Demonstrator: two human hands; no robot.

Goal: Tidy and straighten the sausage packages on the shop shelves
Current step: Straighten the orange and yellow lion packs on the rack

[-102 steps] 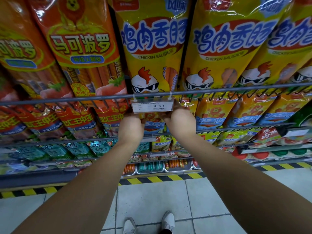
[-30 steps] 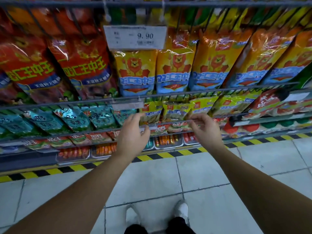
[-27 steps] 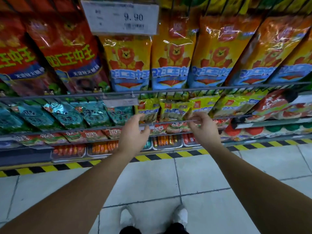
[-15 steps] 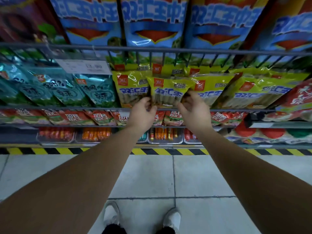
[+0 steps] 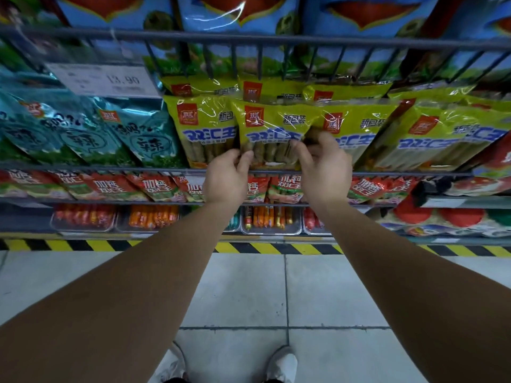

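Your left hand (image 5: pixel 225 176) has its thumb and curled fingers pinched on the lower left edge of the middle yellow-green sausage package (image 5: pixel 272 128). Your right hand (image 5: pixel 323 170) is curled round the lower right corner of the same package, thumb in front; the fingertips behind the wrapper cannot be seen. The package stands roughly upright, front face to you, its bottom edge just above the wire front rail (image 5: pixel 110 169) that runs directly below it. It overlaps the neighbouring yellow-green package (image 5: pixel 201 128) touching its left side and another yellow-green package (image 5: pixel 359 134) touching its right side; more of the same kind lean further right of it. Left of the package, beyond that neighbour, stand teal packages (image 5: pixel 138 134), with a price tag (image 5: pixel 103 80) reading 13.90 hanging up and to the left of it. Above the package, behind an upper wire rail, stands a row of blue packages (image 5: pixel 237 12). Below the package lies a shelf of red packages (image 5: pixel 110 187), and lower again are trays of loose sausages (image 5: pixel 272 219). Further below it run a black-and-yellow hazard stripe (image 5: pixel 83 246), pale floor tiles (image 5: pixel 243 294), and your white shoes (image 5: pixel 282 363) at the bottom edge.
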